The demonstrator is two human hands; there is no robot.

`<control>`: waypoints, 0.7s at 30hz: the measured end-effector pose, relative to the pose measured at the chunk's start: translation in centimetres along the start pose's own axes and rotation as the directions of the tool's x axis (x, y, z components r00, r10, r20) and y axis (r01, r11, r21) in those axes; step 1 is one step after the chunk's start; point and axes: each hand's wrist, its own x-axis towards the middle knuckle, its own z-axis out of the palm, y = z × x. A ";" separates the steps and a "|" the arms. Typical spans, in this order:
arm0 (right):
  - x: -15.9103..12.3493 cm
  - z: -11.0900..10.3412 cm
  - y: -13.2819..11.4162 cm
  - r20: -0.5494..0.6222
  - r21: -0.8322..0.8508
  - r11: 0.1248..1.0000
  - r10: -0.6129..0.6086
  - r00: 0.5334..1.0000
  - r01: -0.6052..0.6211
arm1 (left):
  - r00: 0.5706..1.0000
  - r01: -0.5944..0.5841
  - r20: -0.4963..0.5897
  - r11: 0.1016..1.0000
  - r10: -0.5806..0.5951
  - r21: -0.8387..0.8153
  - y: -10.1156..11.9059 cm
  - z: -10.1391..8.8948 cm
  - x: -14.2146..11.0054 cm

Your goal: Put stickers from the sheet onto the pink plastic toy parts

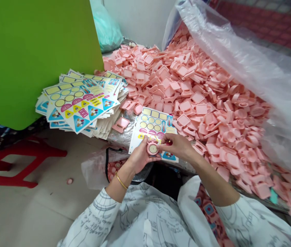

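A small round pink piece (152,149) with a pale yellow disc on its face is held over the near part of a single sticker sheet (148,118). The left hand (139,157) has it between thumb and curled fingers, apparently to steady it with the disc facing up. The right hand (177,144) is nearly closed, fingertips bunched at the piece's right edge; whether they pinch anything is too small to tell. The sheet lies just beyond both hands, its printed side up, which seems to keep its shapes in view and within easy reach.

To the left, a fanned stack of sheets (83,103) has its printed faces up too. A loose pink piece (121,124) lies between stack and sheet. Far and right spreads a heap of pink parts (186,92); clear plastic (212,31) along its far right side probably helps contain them. Near left, a red stool (22,164) stands on the floor.
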 end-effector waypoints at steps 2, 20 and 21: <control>0.0 0.1 0.0 -0.008 -0.016 1.000 -0.004 1.000 0.003 | 1.000 0.006 0.004 1.000 -0.006 -0.006 -0.1 -0.1 0.1; -0.2 0.2 0.0 -0.021 -0.070 0.998 -0.003 1.000 0.001 | 1.000 0.015 0.001 1.000 -0.015 -0.009 -0.4 -0.2 0.2; -0.3 0.2 0.0 -0.024 -0.074 0.997 -0.005 1.000 0.003 | 1.000 0.015 -0.001 1.000 -0.015 -0.008 -0.5 -0.2 0.2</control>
